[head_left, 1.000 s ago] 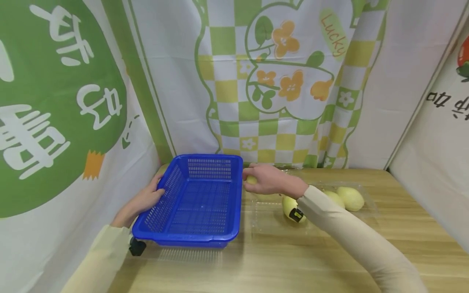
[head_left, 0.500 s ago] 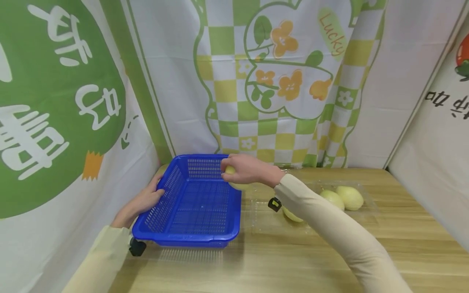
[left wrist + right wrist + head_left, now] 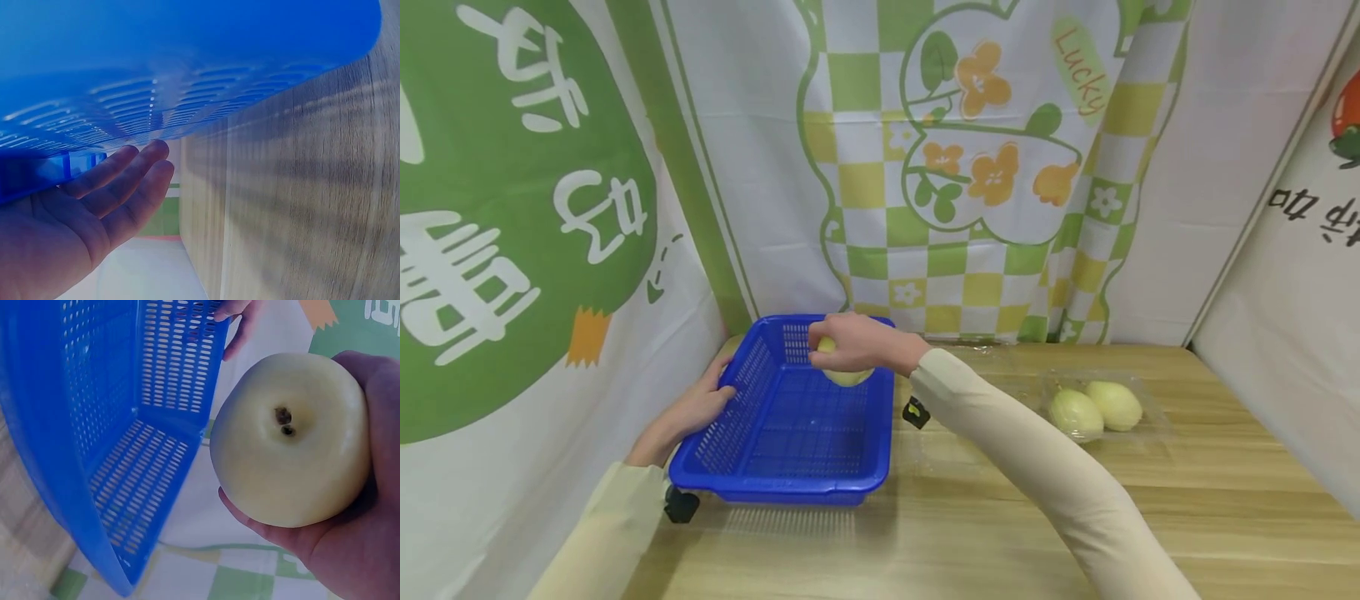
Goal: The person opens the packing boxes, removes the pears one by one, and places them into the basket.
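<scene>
A blue slotted plastic basket point(image 3: 778, 485) is on the wooden table, propped with its near side raised. My left hand point(image 3: 700, 404) grips its left rim, the thumb inside and the fingers along the outer wall, as the left wrist view shows with the fingers point(image 3: 128, 187). My right hand point(image 3: 872, 342) holds a pale yellow pear point(image 3: 848, 377) over the basket's far right part. In the right wrist view the pear point(image 3: 290, 440) sits in the curled fingers, its dark blossom end facing the camera.
Two more pears point(image 3: 1077, 414) lie in a clear plastic tray point(image 3: 1153, 429) at the right. Another clear tray point(image 3: 947, 454) stands beside the basket, partly hidden by my right forearm. Printed curtains point(image 3: 865, 208) hang behind the table point(image 3: 970, 533) and at both sides.
My right hand has carried the pear leftward, from outside the basket's right rim to over its inside. The left hand and the basket have stayed in place.
</scene>
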The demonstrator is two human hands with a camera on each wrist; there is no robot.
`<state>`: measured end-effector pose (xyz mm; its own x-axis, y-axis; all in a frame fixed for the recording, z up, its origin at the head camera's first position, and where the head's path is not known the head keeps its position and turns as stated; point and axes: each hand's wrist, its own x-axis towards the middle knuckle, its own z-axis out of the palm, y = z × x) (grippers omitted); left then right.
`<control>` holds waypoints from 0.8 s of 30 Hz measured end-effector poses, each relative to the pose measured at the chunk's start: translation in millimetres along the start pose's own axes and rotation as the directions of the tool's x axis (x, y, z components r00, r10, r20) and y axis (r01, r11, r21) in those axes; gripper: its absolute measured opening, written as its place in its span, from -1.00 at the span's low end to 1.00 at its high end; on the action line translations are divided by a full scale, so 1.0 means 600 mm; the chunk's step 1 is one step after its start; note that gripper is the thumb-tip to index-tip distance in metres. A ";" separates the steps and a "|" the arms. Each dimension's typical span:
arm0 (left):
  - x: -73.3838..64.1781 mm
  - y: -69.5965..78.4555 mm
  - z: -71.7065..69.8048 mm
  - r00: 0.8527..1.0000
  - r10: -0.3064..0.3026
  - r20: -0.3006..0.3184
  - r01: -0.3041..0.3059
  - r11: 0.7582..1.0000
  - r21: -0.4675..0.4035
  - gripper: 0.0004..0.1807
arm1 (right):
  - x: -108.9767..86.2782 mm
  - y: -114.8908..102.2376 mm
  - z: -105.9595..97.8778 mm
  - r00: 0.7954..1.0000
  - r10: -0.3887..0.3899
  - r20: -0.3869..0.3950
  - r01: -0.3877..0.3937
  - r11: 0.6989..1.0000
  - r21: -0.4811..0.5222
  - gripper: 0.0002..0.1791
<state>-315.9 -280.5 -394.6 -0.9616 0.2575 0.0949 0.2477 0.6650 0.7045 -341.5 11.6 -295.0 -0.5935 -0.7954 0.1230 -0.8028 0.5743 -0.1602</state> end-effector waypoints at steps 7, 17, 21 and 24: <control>-0.004 -0.003 -0.002 1.000 -0.020 -0.003 0.020 1.000 -0.017 -0.29 | 0.039 -0.008 0.035 1.000 -0.001 0.021 -0.001 0.996 0.090 -0.75; -0.008 -0.004 -0.004 0.998 -0.063 0.018 0.064 0.997 -0.045 -0.27 | 0.087 -0.031 0.074 1.000 -0.004 -0.014 0.006 0.994 0.109 -0.77; -0.007 0.000 -0.003 0.997 -0.071 0.026 0.072 0.997 -0.040 -0.28 | 0.100 -0.033 0.088 1.000 0.029 -0.001 -0.029 0.994 0.108 -0.75; -0.005 0.000 0.000 0.995 -0.089 0.040 0.090 0.996 -0.030 -0.29 | 0.104 -0.030 0.101 0.997 0.072 0.006 -0.072 0.992 0.099 -0.74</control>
<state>-313.0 -281.4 -395.1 -0.9743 0.2253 0.0042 0.1567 0.6641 0.7310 -361.0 -60.1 -343.5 -0.6493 -0.7532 0.1055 -0.7484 0.6081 -0.2648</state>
